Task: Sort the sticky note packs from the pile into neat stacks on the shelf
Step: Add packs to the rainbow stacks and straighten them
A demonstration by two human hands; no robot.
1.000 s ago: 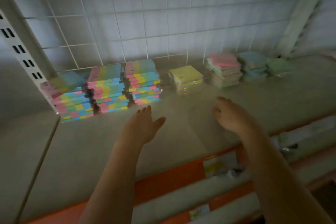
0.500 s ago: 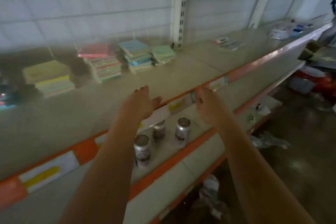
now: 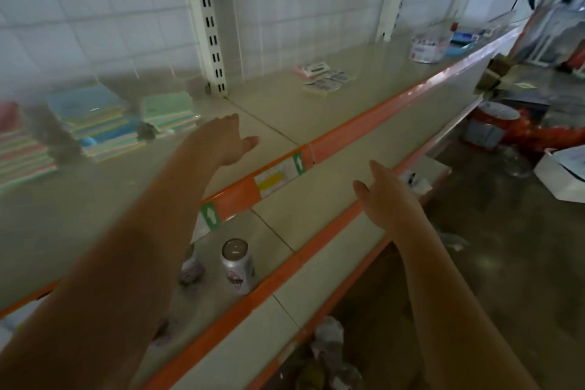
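1. A long beige shelf with an orange front edge runs from the lower left of the frame up to the upper right, backed by a white wire grid.
2. The left hand reaches out from the lower left to just left of centre, above the shelf near its front edge. Its fingers are straight and close together, the thumb pointing right, and it holds nothing.
3. The right hand is right of centre, out in front of the shelf edge. Its fingers are straight and relaxed, thumb apart, and it is empty.
4. Stacks of sticky note packs stand at the left of the frame, against the grid: a pink-topped one at the far left edge, then a blue-topped one, then a green-topped one. They are blurred.
5. A few loose packs lie flat on the shelf above centre, well apart from the stacks and from both hands.
6. A drink can stands on the lower shelf at bottom centre, beside another partly hidden by the left arm.
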